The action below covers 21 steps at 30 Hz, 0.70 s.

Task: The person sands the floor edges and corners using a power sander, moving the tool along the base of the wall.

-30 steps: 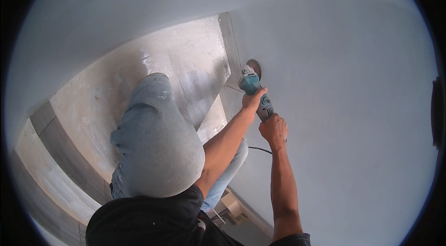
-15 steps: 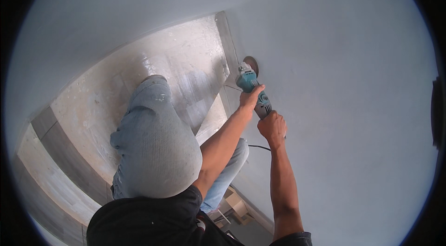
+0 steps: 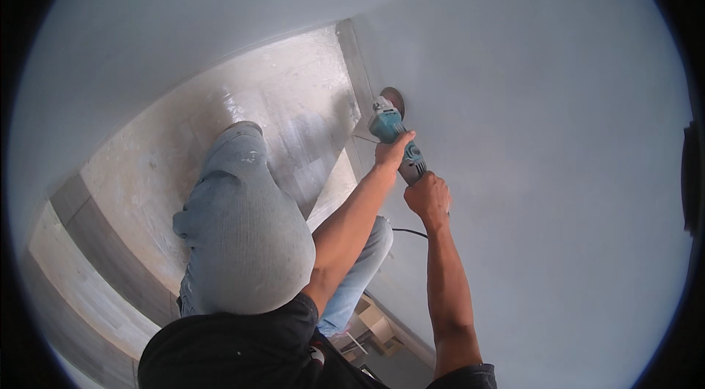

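Observation:
A teal and grey angle grinder (image 3: 387, 124) is held in both my hands, its round disc (image 3: 393, 101) up against the blue-grey wall (image 3: 543, 146) close to the wall's lower edge. My left hand (image 3: 393, 151) wraps the middle of the body, just behind the teal head. Farther back, my right hand (image 3: 429, 196) grips the rear end of the tool, covering most of it. From near that end a black cord (image 3: 410, 231) runs down to the left. Below the disc, a grey skirting strip (image 3: 355, 66) follows the base of the wall.
My bent leg in pale jeans (image 3: 246, 242) takes up the middle left. Pale, dusty flooring (image 3: 147, 168) with grey planks (image 3: 110, 249) lies around it. Another wall (image 3: 147, 44) curves along the far left. A light wooden box-like piece (image 3: 376, 323) stands below, near the wall.
The grinder and both hands have shifted slightly to the left along the wall. My grip on the tool looks the same.

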Each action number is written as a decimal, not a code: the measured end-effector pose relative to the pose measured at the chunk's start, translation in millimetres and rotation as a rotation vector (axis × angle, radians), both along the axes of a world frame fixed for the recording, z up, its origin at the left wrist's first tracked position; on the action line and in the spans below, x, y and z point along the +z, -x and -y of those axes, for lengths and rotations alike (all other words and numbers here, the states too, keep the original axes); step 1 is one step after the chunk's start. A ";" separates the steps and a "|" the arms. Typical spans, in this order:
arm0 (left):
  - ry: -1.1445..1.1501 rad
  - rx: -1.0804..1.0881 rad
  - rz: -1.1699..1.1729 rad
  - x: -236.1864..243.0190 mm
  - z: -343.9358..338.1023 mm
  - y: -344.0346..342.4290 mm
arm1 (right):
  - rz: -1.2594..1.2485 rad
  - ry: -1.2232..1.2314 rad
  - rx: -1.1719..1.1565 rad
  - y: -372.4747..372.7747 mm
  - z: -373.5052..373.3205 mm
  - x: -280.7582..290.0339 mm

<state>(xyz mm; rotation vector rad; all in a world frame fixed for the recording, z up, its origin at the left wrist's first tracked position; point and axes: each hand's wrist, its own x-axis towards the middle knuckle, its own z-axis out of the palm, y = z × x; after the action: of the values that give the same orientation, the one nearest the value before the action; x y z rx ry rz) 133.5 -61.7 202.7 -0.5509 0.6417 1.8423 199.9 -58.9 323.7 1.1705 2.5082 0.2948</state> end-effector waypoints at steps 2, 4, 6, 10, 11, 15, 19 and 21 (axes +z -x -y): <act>0.026 0.001 -0.011 5.7 3.9 3.5 | -0.020 -0.010 -0.012 -0.7 -0.2 -3.5; 0.010 0.012 -0.034 6.0 3.6 1.3 | -0.029 -0.003 -0.016 -3.0 0.3 -2.8; 0.007 -0.005 -0.036 3.4 3.9 -0.6 | -0.011 0.011 -0.014 -2.6 1.2 -1.2; 0.006 -0.056 -0.019 5.5 0.8 -5.5 | 0.025 0.017 -0.029 -3.5 -0.3 5.2; 0.002 -0.057 -0.024 6.6 0.6 -6.5 | 0.014 0.010 -0.038 -4.2 0.4 5.8; 0.002 -0.012 -0.045 7.1 2.7 0.8 | -0.014 0.019 -0.022 0.7 0.0 5.1; -0.010 -0.034 -0.053 11.8 6.1 2.0 | -0.005 -0.009 -0.017 -2.2 -1.6 3.0; -0.027 -0.044 -0.036 11.4 6.7 1.3 | 0.029 -0.001 -0.018 -0.9 -1.3 4.9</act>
<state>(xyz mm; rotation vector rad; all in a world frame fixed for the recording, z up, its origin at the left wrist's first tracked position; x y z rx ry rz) 132.2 -68.5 214.2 -0.4830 0.6473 1.8205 200.8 -57.6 328.6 1.1794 2.4717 0.3065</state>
